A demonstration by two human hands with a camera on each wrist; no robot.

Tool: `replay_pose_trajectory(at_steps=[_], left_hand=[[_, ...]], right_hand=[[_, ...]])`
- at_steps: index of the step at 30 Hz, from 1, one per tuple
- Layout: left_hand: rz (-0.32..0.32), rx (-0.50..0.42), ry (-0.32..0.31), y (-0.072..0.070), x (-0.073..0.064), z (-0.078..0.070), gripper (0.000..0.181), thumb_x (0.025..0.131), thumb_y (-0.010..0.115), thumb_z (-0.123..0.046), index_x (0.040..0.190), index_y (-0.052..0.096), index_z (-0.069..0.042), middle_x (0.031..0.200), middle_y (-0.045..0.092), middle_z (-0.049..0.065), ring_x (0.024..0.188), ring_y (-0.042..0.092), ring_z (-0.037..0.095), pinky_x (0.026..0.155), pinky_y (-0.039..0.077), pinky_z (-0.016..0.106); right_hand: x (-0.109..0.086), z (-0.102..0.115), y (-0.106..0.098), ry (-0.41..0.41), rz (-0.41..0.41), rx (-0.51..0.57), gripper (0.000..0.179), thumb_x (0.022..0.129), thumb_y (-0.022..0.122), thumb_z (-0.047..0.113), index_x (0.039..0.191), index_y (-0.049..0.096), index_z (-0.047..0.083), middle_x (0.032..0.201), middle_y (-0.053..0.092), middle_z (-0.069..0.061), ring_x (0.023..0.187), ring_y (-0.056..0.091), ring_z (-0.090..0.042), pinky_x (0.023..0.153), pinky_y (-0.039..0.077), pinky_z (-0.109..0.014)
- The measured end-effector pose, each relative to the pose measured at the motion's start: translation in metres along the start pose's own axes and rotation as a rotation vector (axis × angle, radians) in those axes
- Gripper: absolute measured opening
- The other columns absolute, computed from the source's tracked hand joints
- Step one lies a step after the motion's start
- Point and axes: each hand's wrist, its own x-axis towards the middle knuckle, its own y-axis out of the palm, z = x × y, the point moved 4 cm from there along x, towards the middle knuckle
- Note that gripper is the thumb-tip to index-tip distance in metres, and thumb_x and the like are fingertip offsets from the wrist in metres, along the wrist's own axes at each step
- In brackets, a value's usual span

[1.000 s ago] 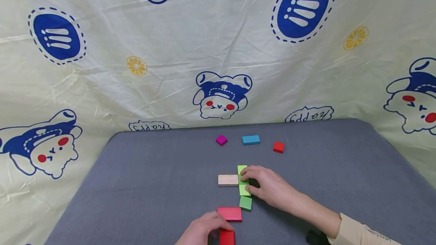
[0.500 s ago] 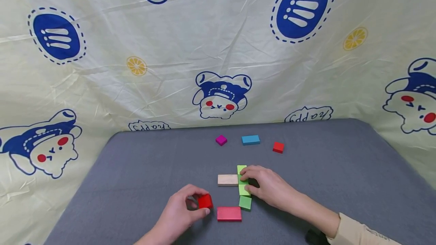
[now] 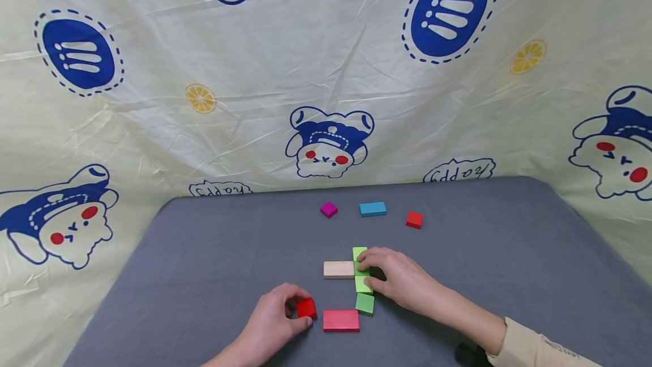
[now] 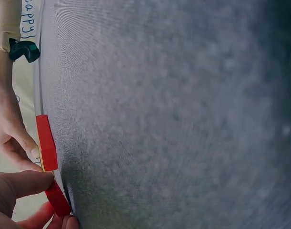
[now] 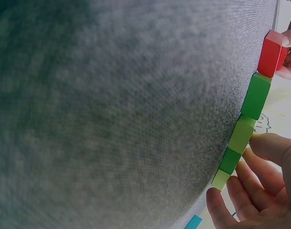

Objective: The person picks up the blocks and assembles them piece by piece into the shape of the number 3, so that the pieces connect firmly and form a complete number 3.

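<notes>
Your left hand (image 3: pixel 272 321) pinches a small red block (image 3: pixel 307 308) between thumb and fingers, just left of a long red block (image 3: pixel 340 320). Your right hand (image 3: pixel 404 279) has its thumb and fingers apart, the thumb touching a light green block (image 3: pixel 363 285) and the fingers alongside the rest of the green row (image 3: pixel 364 303). The pale wooden block (image 3: pixel 338 269) abuts that row on its left. Farther out on the grey table (image 3: pixel 229 254) lie magenta (image 3: pixel 329 210), blue (image 3: pixel 373 209) and red (image 3: pixel 414 220) blocks, well apart from your fingers.
</notes>
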Motion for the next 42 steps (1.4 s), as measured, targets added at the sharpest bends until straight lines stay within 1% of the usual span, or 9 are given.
replay_pose_trajectory(at_steps=[5,8,12,15,19,28,32,42], left_hand=[[0.005,0.053,-0.015,0.0015,0.0036,0.0003,0.027,0.077,0.081,-0.014,0.101,0.069,-0.014,0.091,0.058,-0.007,0.08,0.051,0.014,0.066,0.045,0.028],[-0.003,0.072,0.004,0.0025,0.0044,0.0,0.026,0.076,0.082,-0.015,0.099,0.069,-0.015,0.09,0.058,-0.009,0.081,0.051,0.013,0.068,0.045,0.028],[-0.036,0.085,0.061,0.0039,0.0044,0.0003,0.026,0.075,0.083,-0.014,0.097,0.07,-0.016,0.088,0.058,-0.011,0.082,0.052,0.011,0.071,0.045,0.029],[-0.047,0.094,0.081,0.0051,0.0043,0.0001,0.027,0.074,0.084,-0.014,0.096,0.07,-0.017,0.088,0.058,-0.012,0.083,0.052,0.01,0.072,0.045,0.029],[-0.039,0.107,0.082,0.0064,0.0047,-0.0006,0.026,0.074,0.084,-0.015,0.096,0.07,-0.017,0.088,0.058,-0.013,0.084,0.052,0.01,0.074,0.046,0.03],[-0.062,0.143,0.124,0.0078,0.005,-0.0028,0.028,0.073,0.086,-0.014,0.096,0.071,-0.017,0.087,0.057,-0.015,0.084,0.052,0.009,0.074,0.046,0.03],[-0.064,0.144,0.133,0.0083,0.0045,-0.0032,0.029,0.072,0.086,-0.014,0.097,0.071,-0.017,0.089,0.059,-0.015,0.086,0.052,0.009,0.076,0.047,0.031],[-0.06,0.151,0.125,0.0092,0.0048,-0.0024,0.029,0.073,0.086,-0.015,0.098,0.072,-0.018,0.09,0.059,-0.016,0.086,0.052,0.008,0.077,0.048,0.03]], right_hand=[[-0.0004,0.0011,-0.0001,-0.01,-0.01,-0.004,0.025,0.085,0.076,0.01,0.11,0.073,0.011,0.123,0.061,0.0,0.118,0.056,-0.025,0.096,0.046,-0.049],[-0.0004,0.0008,0.0002,-0.007,-0.01,-0.005,0.025,0.085,0.076,0.01,0.11,0.073,0.011,0.123,0.061,0.001,0.118,0.056,-0.025,0.096,0.045,-0.049],[-0.0005,0.0005,0.0004,-0.004,-0.011,-0.005,0.025,0.085,0.076,0.01,0.11,0.073,0.011,0.123,0.062,0.001,0.118,0.056,-0.025,0.096,0.045,-0.05],[-0.0008,0.0004,0.0006,-0.003,-0.013,-0.009,0.025,0.085,0.076,0.01,0.11,0.073,0.012,0.123,0.062,0.001,0.118,0.056,-0.025,0.096,0.045,-0.05],[-0.0011,0.0003,0.0008,0.004,-0.011,-0.01,0.026,0.085,0.076,0.011,0.11,0.073,0.012,0.123,0.062,0.001,0.118,0.056,-0.025,0.096,0.045,-0.05],[-0.0008,0.0,0.0005,-0.003,-0.002,-0.002,0.025,0.085,0.076,0.011,0.111,0.073,0.012,0.123,0.061,0.001,0.118,0.055,-0.025,0.096,0.045,-0.05],[-0.0006,-0.0002,0.0006,-0.002,-0.001,-0.007,0.025,0.086,0.076,0.011,0.111,0.073,0.012,0.123,0.061,0.001,0.118,0.055,-0.025,0.096,0.045,-0.05],[-0.0009,-0.0001,0.001,0.02,0.002,0.002,0.026,0.085,0.076,0.011,0.111,0.073,0.013,0.123,0.061,0.002,0.119,0.055,-0.025,0.096,0.045,-0.051]])
